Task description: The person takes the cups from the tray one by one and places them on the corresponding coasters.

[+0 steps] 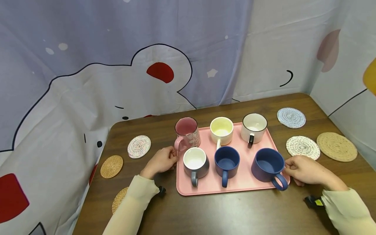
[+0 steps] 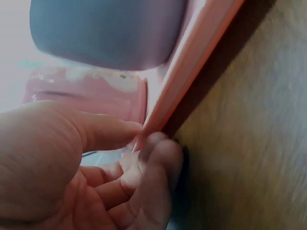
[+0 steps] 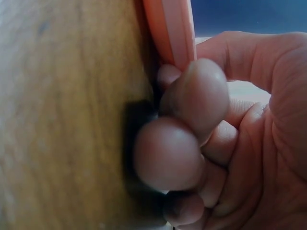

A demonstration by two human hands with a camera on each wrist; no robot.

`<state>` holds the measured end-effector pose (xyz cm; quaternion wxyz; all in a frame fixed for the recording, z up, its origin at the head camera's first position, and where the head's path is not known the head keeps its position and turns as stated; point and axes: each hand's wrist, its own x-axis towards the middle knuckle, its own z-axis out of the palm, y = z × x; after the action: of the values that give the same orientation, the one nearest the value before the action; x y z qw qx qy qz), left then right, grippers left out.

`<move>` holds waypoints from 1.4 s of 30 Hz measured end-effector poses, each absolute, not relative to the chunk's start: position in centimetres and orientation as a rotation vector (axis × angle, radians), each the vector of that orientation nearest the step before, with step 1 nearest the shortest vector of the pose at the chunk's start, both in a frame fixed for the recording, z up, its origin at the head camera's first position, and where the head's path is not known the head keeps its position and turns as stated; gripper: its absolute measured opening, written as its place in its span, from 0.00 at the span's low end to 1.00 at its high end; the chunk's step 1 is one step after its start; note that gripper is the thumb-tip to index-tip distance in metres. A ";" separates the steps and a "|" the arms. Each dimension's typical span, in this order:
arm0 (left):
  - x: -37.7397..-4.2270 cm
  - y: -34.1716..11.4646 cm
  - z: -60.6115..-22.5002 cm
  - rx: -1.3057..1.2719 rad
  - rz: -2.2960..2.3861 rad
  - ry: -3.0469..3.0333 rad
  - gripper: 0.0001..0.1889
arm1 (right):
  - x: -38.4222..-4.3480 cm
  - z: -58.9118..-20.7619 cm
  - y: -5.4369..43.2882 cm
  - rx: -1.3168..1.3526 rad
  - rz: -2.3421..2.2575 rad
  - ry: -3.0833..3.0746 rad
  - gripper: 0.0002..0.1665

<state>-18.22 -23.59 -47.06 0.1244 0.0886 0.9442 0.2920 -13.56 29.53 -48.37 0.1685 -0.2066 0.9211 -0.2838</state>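
Note:
A pink rectangular tray [image 1: 243, 173] carries two rows of mugs. My left hand [image 1: 163, 160] pinches its left edge, thumb on top and fingers curled under the rim in the left wrist view. At the opposite end, my right hand [image 1: 306, 169] grips the right edge, close beside a large blue mug [image 1: 261, 169]. The front row also has a grey mug [image 1: 203, 169] with a white inside and a smaller blue mug [image 1: 230, 170]. Behind stand a pink floral mug [image 1: 194, 140], a cream mug [image 1: 224, 139] and a white mug [image 1: 257, 134] with a black handle.
Left of the tray lie a speckled coaster [image 1: 139, 147], a tan woven coaster [image 1: 111, 166] and another one [image 1: 118, 199] partly under my left sleeve. On the right are a pale blue coaster [image 1: 291, 117], a speckled coaster [image 1: 302, 147] and a larger tan mat [image 1: 336, 147]. A curtain hangs behind the table.

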 end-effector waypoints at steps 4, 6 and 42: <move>-18.6 -25.0 -46.7 0.192 0.741 2.975 0.07 | -13.5 -48.4 29.5 -0.585 -0.811 2.614 0.16; -18.9 -25.9 -46.6 0.158 0.666 3.100 0.08 | -13.5 -48.4 29.4 -0.579 -0.811 2.611 0.15; -19.8 -30.8 -47.6 -0.228 0.261 3.103 0.28 | -13.7 -48.2 29.6 -0.573 -0.828 2.592 0.16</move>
<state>-19.81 -30.84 -47.63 0.0099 -0.0729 0.9938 0.0835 -13.68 29.59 -48.19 0.1792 -0.2027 0.9170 -0.2931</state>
